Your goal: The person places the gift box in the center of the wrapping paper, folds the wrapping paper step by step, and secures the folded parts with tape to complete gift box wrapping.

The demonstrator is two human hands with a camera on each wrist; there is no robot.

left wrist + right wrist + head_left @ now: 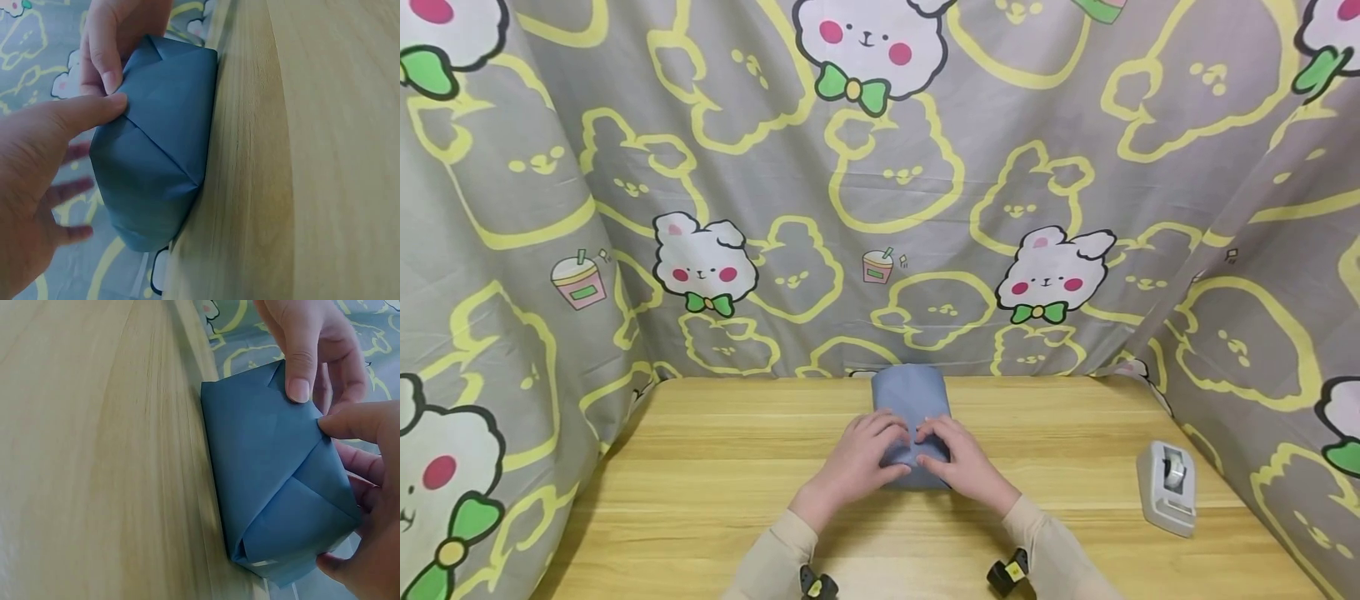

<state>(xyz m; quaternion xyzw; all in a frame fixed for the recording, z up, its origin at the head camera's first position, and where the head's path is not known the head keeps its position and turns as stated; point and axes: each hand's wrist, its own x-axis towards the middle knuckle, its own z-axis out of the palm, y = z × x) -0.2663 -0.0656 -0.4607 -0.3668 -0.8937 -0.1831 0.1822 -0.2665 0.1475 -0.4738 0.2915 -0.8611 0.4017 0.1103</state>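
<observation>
A package wrapped in blue paper (910, 390) lies on the table in the head view, between the two hands. Folded flaps with slanting creases cover the side seen in the left wrist view (165, 119) and right wrist view (262, 450). My left hand (868, 450) holds its left part, the thumb on the folded edge and the fingers bent over it. From the other side my right hand (957, 454) holds it, its thumb close to the left thumb. What lies inside the paper is hidden.
A white tape dispenser (1167, 487) stands at the right side of the wooden table (715, 467). Patterned curtains (865, 183) hang behind the table and along both sides. Black wrist cameras (1009, 571) are strapped near the sleeves.
</observation>
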